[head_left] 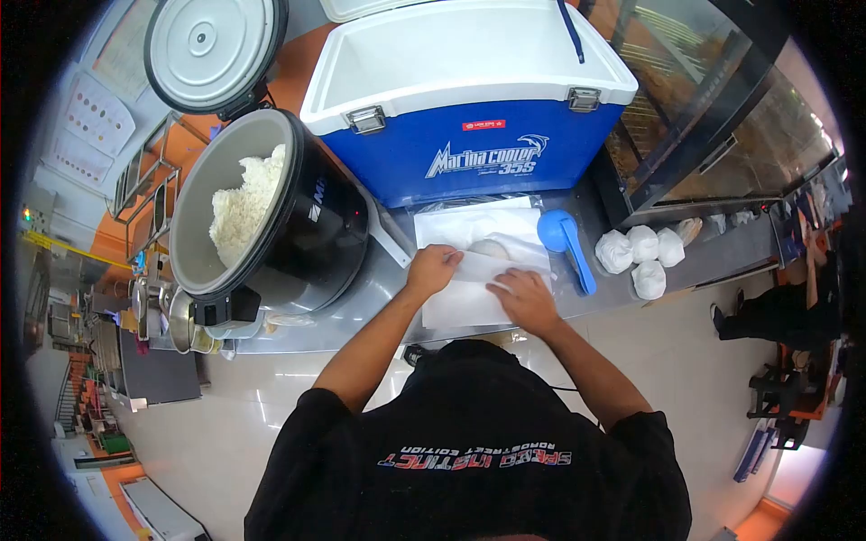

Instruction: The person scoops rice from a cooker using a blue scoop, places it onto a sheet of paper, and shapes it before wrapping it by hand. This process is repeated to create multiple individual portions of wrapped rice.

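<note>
White paper sheets [465, 311] lie in a stack on the metal counter in front of the cooler. A small mound of rice [488, 248] shows on the top sheet, partly covered by the paper. My left hand [435, 269] pinches the near left edge of that sheet. On its right side, my right hand [525, 299] has its fingers bent against the folded paper edge. Just right of the stack lies a blue scoop [566, 245]. Several white wrapped bundles [643, 245] sit farther right.
An open rice cooker [329, 239] holding rice stands at the left, its lid [212, 50] raised. Behind the paper is an open blue cooler [478, 149]. A glass display case [722, 117] stands at the right. Another person [776, 311] is at the far right.
</note>
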Demonstrator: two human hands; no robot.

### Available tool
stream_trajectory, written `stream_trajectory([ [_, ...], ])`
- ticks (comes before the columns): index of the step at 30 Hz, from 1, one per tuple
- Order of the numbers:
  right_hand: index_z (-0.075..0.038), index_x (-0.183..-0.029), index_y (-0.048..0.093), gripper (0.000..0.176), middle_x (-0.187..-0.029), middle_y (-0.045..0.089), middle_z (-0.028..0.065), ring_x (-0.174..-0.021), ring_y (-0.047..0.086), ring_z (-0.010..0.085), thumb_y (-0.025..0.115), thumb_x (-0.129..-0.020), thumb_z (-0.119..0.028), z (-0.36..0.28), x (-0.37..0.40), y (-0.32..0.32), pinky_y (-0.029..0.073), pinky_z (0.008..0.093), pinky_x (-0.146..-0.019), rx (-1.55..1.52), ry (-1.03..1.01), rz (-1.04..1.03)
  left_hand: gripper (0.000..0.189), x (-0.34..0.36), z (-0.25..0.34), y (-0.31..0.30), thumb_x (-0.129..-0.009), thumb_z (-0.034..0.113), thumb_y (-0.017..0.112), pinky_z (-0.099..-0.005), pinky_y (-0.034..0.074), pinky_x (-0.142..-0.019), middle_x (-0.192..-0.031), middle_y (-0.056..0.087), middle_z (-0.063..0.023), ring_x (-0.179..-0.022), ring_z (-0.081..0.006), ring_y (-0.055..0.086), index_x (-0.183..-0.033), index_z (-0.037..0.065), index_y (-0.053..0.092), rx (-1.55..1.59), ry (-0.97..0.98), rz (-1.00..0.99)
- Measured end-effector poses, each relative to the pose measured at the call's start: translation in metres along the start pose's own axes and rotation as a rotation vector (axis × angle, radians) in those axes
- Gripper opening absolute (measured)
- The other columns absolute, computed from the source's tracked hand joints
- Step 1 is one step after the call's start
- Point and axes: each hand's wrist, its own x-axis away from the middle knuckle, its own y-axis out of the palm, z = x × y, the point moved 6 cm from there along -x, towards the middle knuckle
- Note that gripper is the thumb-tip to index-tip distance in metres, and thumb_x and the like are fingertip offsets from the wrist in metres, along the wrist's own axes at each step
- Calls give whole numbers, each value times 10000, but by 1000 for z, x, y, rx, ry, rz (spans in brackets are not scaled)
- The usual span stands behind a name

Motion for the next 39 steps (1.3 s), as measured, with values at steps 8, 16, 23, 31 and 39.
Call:
stream_trajectory([
  [8,-40,-1364,600,439,-1501,534,93,-1413,470,310,604,-948,-178,1,-21,24,415,471,-1101,-3,38,-48,339,-8,-7,-2,-961,326,644,-401,543,-849,-947,765,-195,-914,-331,740,-1015,19,779,130,-164,-62],
  [16,-29,-1387,578,482,-1527,497,108,-1428,440,322,635,-954,-234,3,-19,26,399,486,-1109,-57,37,-60,391,-65,17,-2,-954,241,644,-471,519,-1010,-1302,653,-181,-1202,-390,620,-1323,112,642,-262,231,140],
  [23,-30,-1384,579,481,-1520,496,108,-1419,446,327,641,-953,-233,2,-19,24,404,488,-1100,-63,57,-51,334,-96,41,20,-905,237,704,-510,541,-935,-1206,691,-127,-1155,-348,661,-1216,120,673,-540,135,-9],
  [31,-30,-1373,584,484,-1508,496,113,-1407,451,319,652,-943,-242,2,-18,22,419,462,-1083,-76,62,-31,264,-100,40,21,-896,226,699,-513,546,-886,-1135,705,-129,-1022,-336,714,-1143,136,710,-479,144,-176],
  [39,-47,-1359,600,460,-1493,504,113,-1393,459,320,645,-932,-212,8,-24,25,421,469,-1076,-81,99,7,116,-43,57,8,-939,218,646,-503,546,-754,-932,652,-96,-847,-350,687,-989,118,619,-376,441,-63],
])
